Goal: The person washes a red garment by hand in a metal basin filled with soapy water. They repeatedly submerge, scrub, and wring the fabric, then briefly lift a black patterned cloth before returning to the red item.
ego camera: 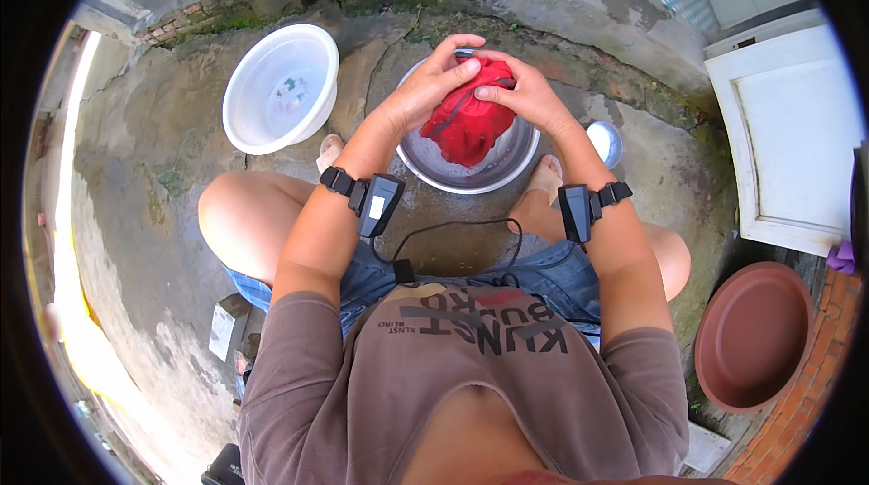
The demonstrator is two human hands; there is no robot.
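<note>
Bunched red fabric (pixel 468 128) with thin dark piping hangs between my hands, over a metal basin (pixel 523 166). My left hand (pixel 445 77) grips its upper left side, thumb laid across the top. From the right, my right hand (pixel 519 91) holds the cloth with its thumb pressed on the front. The cloth looks wet. Some soapy-looking water (pixel 499 152) shows in the basin beneath it; the cloth and my hands hide the rest of the inside.
A white plastic basin (pixel 324 101) stands to the left on wet concrete. A small bowl (pixel 604 144) sits right of the metal basin, near my foot (pixel 543 186). Farther right are a white door panel (pixel 794 138) and a brown round tub (pixel 753 335). A black cable (pixel 441 225) crosses my lap between wrist devices.
</note>
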